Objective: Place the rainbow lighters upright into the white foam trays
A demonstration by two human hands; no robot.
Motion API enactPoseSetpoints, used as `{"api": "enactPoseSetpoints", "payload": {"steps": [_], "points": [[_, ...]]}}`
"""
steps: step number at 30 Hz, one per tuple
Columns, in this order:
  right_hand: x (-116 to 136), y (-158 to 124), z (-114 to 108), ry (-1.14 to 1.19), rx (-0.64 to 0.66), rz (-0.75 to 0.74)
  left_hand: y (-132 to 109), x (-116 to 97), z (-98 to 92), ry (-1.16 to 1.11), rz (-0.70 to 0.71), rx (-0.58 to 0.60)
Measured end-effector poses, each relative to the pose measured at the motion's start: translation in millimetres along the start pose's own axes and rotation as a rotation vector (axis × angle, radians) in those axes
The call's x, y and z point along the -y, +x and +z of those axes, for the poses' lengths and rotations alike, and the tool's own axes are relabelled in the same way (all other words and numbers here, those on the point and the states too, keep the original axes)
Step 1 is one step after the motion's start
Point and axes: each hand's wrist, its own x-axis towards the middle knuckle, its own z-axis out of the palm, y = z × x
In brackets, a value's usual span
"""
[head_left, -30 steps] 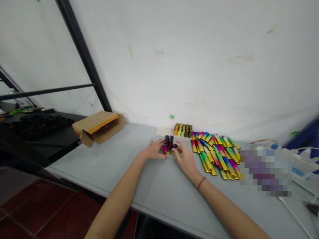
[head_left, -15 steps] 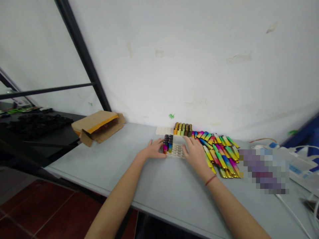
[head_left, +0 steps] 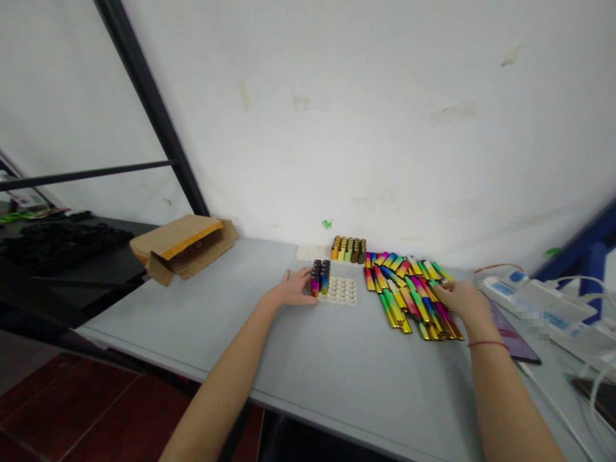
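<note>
My left hand (head_left: pixel 292 289) lies on the table with fingers spread, resting against the left side of a small group of upright lighter-like pieces (head_left: pixel 321 277) with black tops and rainbow bodies. They stand in the left end of a cream tray (head_left: pixel 344 292) with round hollows; its right part holds none. My right hand (head_left: pixel 462 300) is over the right edge of a heap of shiny rainbow-and-gold slim pieces (head_left: pixel 418 296). Its fingers are curled together low at the heap; what is between them is hidden.
Behind stand rows of upright yellow, orange and dark pieces (head_left: pixel 348 250), beside another cream tray (head_left: pixel 314 253). An opened brown cardboard package (head_left: pixel 183 247) lies left. At right are a tablet-like device (head_left: pixel 513 337), white power strips (head_left: pixel 553 308), cables and a dark phone-like object (head_left: pixel 597 398).
My right hand has moved from the tray's right side across to the right edge of the heap. My left hand stays by the standing pieces. The view has shifted slightly.
</note>
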Motion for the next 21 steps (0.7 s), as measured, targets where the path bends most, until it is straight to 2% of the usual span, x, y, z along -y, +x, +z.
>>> {"api": "enactPoseSetpoints", "payload": {"steps": [2, 6, 9, 12, 14, 17, 20, 21], "points": [[3.1, 0.2, 6.5, -0.032, 0.014, 0.009, -0.1, 0.2, -0.1, 0.004, 0.003, -0.001], [10.7, -4.5, 10.6, -0.067, -0.072, 0.052, -0.2, 0.6, 0.5, 0.008, 0.011, -0.010], [16.4, -6.3, 7.0, 0.014, -0.150, 0.042, 0.3, 0.9, 1.3, 0.006, 0.015, -0.018], [34.2, -8.0, 1.9, 0.202, -0.347, -0.066, 0.9, 1.1, 2.0, -0.003, 0.008, -0.017], [56.6, -14.2, -0.2, 0.392, -0.430, -0.200, 0.9, 1.0, 2.2, -0.006, 0.008, -0.022], [101.0, -36.4, -0.5, 0.749, -0.423, -0.327, 0.5, 0.7, 1.9, -0.005, 0.016, -0.028], [144.2, -66.3, 2.4, 0.960, -0.204, -0.398, 0.5, 0.8, 2.0, -0.007, 0.017, -0.025], [155.9, -74.6, 4.2, 1.007, -0.183, -0.419, 0.7, 1.2, 2.3, -0.009, 0.015, -0.025]]}}
